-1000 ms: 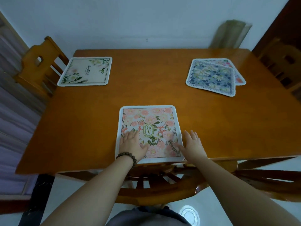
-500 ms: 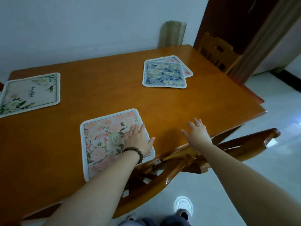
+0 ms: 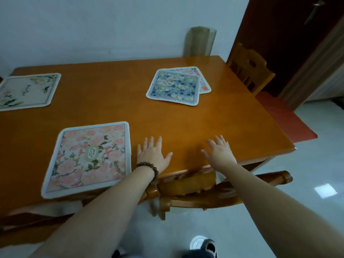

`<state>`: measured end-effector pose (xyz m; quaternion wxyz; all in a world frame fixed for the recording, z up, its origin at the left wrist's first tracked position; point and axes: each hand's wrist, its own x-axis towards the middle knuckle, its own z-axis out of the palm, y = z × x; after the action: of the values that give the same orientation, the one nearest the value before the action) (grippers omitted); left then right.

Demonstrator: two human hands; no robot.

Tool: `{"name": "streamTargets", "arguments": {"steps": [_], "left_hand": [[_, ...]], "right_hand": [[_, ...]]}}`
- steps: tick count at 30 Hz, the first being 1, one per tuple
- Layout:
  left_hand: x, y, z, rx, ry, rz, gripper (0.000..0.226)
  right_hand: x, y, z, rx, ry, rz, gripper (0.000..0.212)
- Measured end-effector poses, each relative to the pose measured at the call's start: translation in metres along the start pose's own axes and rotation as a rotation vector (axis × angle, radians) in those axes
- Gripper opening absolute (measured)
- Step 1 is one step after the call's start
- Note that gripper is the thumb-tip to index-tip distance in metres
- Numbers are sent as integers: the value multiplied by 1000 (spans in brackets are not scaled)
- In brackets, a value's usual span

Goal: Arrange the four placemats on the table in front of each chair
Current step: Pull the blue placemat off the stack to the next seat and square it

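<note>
On the table (image 3: pixel 214 116), left to right:

cream mat (image 3: pixel 28 91): far left, cut by the frame edge, lies flat and alone; the chair it would serve is not in view.

pink mat (image 3: pixel 87 158): near edge, flat, square to the table edge; looks placed.

left hand (image 3: pixel 153 155): just right of the pink mat, beside it not on it. Fingers spread wide, palm down, holds nothing. Touching the wood or just above it: can't tell. Bead bracelet (image 3: pixel 149 170) on the wrist.

near chair (image 3: pixel 195 189): tucked under the near edge, below both hands, right of the pink mat.

right hand (image 3: pixel 219 153): over the near edge, right of the left hand, well apart from it. Fingers spread wide, empty. Lifted or resting: can't tell.

blue mat (image 3: pixel 174 87): far from both hands, up and between them, top of a stack of two. Near-square, no real long axis, turned slightly against the table edge.

red-pink mat (image 3: pixel 202 81): under the blue mat, only its right and far strip shows.

far-right chair (image 3: pixel 249 69): at the right end, near the stack.

key relation: the stack lies straight ahead, farther in; both hands about equally near, left maybe a shade closer in line.

next (judgement): reach forward, peel the blue mat off; two mats left to place.
</note>
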<state>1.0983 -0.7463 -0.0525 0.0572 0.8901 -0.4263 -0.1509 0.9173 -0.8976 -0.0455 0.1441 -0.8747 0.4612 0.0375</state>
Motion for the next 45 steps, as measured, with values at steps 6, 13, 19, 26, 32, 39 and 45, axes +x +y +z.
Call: {"name": "streamTargets", "arguments": {"steps": [6, 13, 19, 26, 32, 39, 45], "left_hand": [[-2, 80, 18, -15, -10, -137, 78], [17, 110, 7, -51, 62, -215, 78], [55, 109, 3, -54, 66, -228, 78], [121, 92, -6, -50, 70, -197, 79], [191, 82, -8, -36, 39, -142, 81], [270, 97, 6, -15, 34, -83, 88], [332, 137, 35, -18, 67, -33, 97]], "right_hand": [[34, 63, -15, -19, -54, -158, 55], [67, 87, -23, -25, -115, -245, 55], [102, 79, -18, -9, -125, -280, 56], [168, 58, -22, -27, -117, -223, 56], [231, 37, -27, -18, -77, -190, 58], [312, 44, -21, -28, -67, -198, 60], [382, 60, -7, -56, -24, -303, 68]]}}
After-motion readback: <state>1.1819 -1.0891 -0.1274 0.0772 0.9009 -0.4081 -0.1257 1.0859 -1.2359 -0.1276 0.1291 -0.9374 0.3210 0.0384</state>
